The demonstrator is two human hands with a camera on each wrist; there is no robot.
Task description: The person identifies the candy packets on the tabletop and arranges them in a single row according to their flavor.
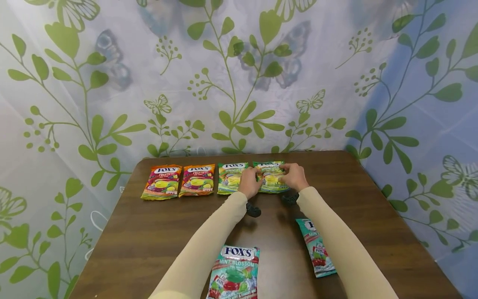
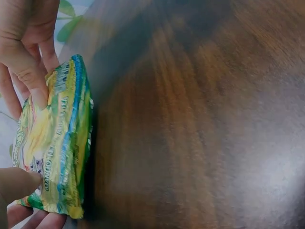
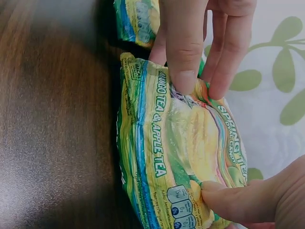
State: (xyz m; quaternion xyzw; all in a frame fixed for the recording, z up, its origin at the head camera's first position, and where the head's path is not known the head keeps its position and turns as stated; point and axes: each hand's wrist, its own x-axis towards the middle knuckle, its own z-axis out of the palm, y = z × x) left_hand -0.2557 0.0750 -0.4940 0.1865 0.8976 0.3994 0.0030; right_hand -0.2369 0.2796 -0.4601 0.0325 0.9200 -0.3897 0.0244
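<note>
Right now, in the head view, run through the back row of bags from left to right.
First Fruits bag → second Fruits bag → first Spring Tea bag → second Spring Tea bag.

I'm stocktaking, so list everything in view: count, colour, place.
Fruits packets: two, red and orange, far left on table
Spring Tea packets: two, green and yellow, far middle
Mint Blossom packets: two, teal, nearest the person
Table: one, brown, under the packets
Cloth: count unclear, pale with green leaves, behind table
Cord loops: at least two, white, left of table
Wrist devices: two, black, near wrists
Sleeves: two, cream, on arms
Left hand: one, bare, pinching right Spring Tea packet
Right hand: one, bare, pinching same packet
</note>
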